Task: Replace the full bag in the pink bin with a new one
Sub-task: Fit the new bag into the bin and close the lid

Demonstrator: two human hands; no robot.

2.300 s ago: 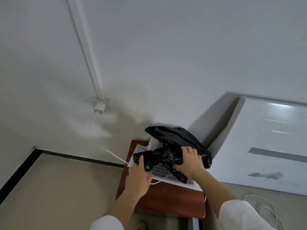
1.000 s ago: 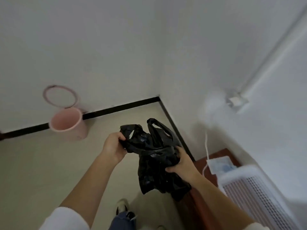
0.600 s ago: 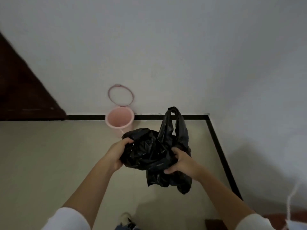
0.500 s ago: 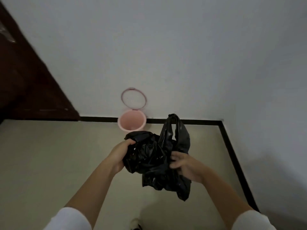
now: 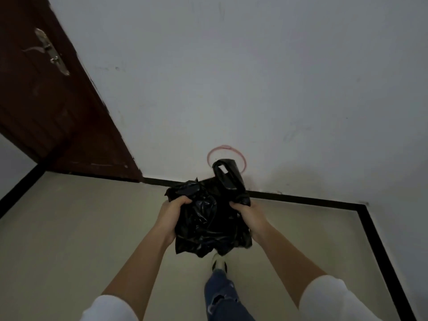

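A crumpled black plastic bag (image 5: 208, 218) hangs in front of me, held between both hands. My left hand (image 5: 170, 216) grips its left side and my right hand (image 5: 251, 215) grips its right side. One handle loop of the bag stands up above my right hand. Behind the bag, against the wall, only the pink ring of the bin's lid (image 5: 225, 149) shows. The pink bin's body is hidden behind the bag.
A dark brown door (image 5: 53, 107) with a metal handle stands at the left. A black skirting strip (image 5: 301, 200) runs along the base of the white walls, with a corner at the right. My jeans leg and shoe (image 5: 218, 262) are on the beige floor below the bag.
I took the black bag from the white basket on the small table, turned left and walked to the pink bin. The bin now lies hidden behind the bag.
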